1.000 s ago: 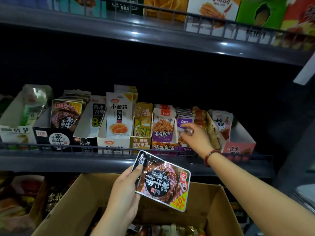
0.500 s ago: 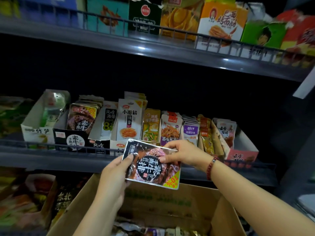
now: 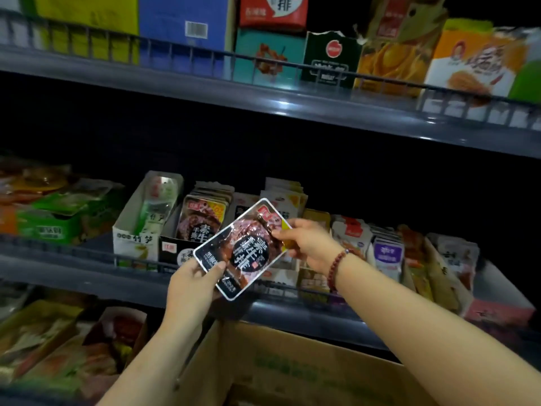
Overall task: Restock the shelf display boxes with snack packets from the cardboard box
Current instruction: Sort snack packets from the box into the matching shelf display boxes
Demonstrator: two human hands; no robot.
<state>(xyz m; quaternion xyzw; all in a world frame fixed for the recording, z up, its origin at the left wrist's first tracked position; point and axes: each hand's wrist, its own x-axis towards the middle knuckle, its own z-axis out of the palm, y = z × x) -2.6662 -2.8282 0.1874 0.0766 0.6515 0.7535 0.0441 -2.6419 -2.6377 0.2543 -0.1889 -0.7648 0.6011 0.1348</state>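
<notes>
**shelfrat:** Nearest thing is the cardboard box low in view, flaps open. What's inside is cut off by the frame, so can't say how much is left. Just above it, both hands are on one dark snack packet: left hand grasping the lower-left corner, right hand pinching the upper-right edge. It's tilted, hanging in front of the middle shelf's rail.

**aisle9:** Where would you drop it?

**shelfrat:** I'd guess the black display box right behind it, since the packets standing in there carry the same print. Straighten it upright, lift it over the rail, slide it in at the front with the label facing out. Let one hand go late so it doesn't flop.

**aisle9:** Rest of the row?

**shelfrat:** White box left of that holds green-and-silver packets. To the right, several boxes packed with upright packets, ending in a pink box that looks only part full. Far up, the top shelf carries bigger cartons.
</notes>
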